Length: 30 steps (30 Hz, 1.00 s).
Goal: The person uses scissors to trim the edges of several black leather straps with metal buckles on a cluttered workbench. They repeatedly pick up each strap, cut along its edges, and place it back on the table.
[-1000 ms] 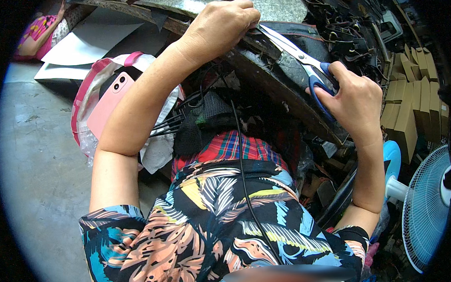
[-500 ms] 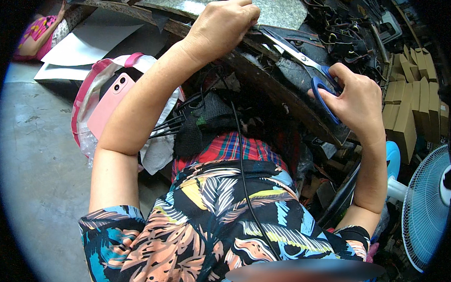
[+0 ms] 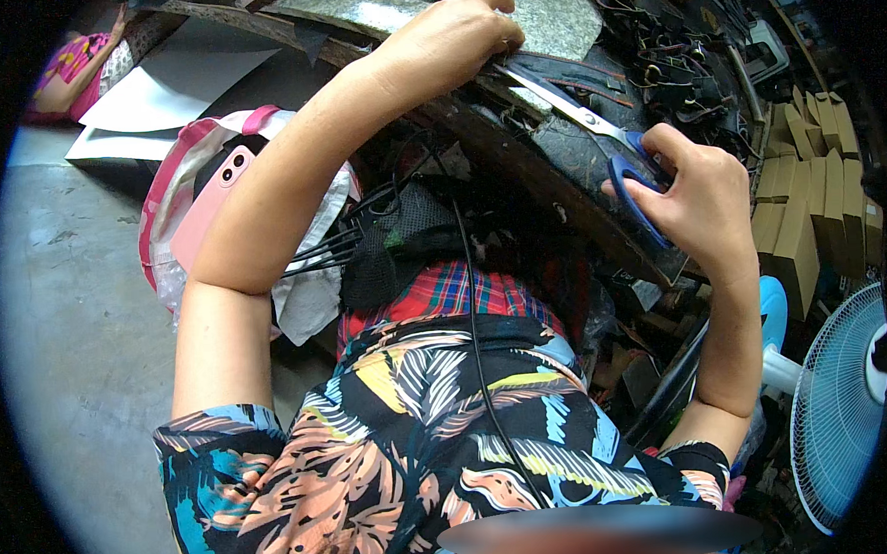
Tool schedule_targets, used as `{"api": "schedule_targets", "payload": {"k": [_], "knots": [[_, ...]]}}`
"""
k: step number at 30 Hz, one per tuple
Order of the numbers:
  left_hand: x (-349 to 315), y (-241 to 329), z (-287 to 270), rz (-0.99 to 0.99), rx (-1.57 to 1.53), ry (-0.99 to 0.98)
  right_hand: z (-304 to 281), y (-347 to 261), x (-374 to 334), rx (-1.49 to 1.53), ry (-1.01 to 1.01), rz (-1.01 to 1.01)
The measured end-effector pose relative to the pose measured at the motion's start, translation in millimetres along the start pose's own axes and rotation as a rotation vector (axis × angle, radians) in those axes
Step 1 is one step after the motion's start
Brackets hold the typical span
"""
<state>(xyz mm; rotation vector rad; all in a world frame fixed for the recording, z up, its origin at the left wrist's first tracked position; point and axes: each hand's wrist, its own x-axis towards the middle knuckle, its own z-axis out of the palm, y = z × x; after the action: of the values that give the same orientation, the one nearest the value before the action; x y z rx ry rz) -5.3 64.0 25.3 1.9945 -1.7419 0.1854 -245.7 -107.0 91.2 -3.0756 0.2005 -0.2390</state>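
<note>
My right hand (image 3: 706, 195) grips a pair of scissors (image 3: 594, 121), its thumb and fingers through the blue handles. The silver blades point up and left across the workbench, with their tips close below my left hand (image 3: 450, 40). That left hand is closed over the bench edge, fingers curled and pinched together. Whatever lies between its fingertips is hidden or too small to make out. Thin dark strips (image 3: 593, 76) with reddish edges lie on the bench beside the blades.
A speckled stone slab (image 3: 561, 19) and dark scraps lie on the workbench (image 3: 549, 210). At left, a pink phone (image 3: 205, 209) rests in a pink-and-white bag (image 3: 158, 214); white sheets (image 3: 178, 86) and another person's arm (image 3: 94, 69) are beyond. Cardboard boxes (image 3: 793, 226) and a fan (image 3: 839, 400) stand right.
My left hand has shifted slightly, and its wrist has tilted. The scissor tips have moved a little left, nearer to its fingers. My right hand has barely moved and still holds the scissors.
</note>
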Motion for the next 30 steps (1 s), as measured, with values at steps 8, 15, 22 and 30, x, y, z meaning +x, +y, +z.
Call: {"api": "schedule_targets", "payload": {"k": [8,15,22,30], "knots": [[2,3,11,-0.003,0.105,0.045,2,-5,2,-0.057,-0.064,0.067],[-3,7,18,0.122,0.137,0.178,1,-10,4,-0.115,-0.018,0.033],[-5,13,19,-0.047,0.034,0.24,9,2,1,-0.19,0.058,-0.108],[-17,12,6,0.212,0.036,0.12,26,37,-5,0.466,0.038,0.274]]}}
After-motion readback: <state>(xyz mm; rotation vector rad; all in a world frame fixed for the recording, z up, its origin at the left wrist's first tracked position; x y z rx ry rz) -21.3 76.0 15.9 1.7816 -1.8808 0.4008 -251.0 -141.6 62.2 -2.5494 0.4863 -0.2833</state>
